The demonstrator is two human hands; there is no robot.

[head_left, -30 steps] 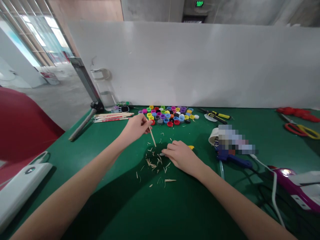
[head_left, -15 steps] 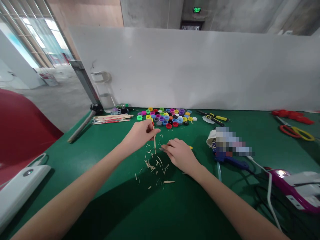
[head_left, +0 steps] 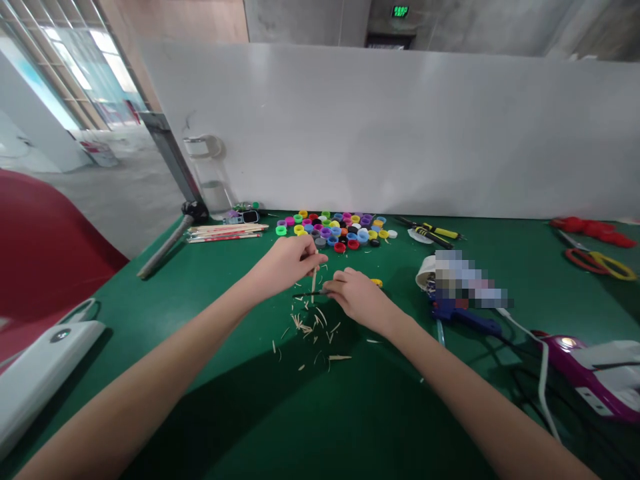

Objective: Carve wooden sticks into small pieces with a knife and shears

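Observation:
My left hand (head_left: 287,263) pinches a thin wooden stick (head_left: 313,285) and holds it nearly upright, its lower end over the green table (head_left: 210,293). My right hand (head_left: 357,297) is closed round a small knife with a yellow handle; its dark blade (head_left: 306,294) points left and meets the stick. Wood shavings (head_left: 313,330) lie scattered on the table just below both hands.
Several coloured bottle caps (head_left: 335,230) lie beyond the hands, wooden sticks (head_left: 227,232) and a hammer (head_left: 167,243) at the left. A blue glue gun (head_left: 465,317), cables and a purple device (head_left: 590,373) are at the right, scissors (head_left: 600,261) at the far right. A white device (head_left: 40,373) is at the left edge.
My left hand has turned the stick from slanted to nearly upright and moved right. My right hand has shifted slightly away from me and the blade now reaches the stick.

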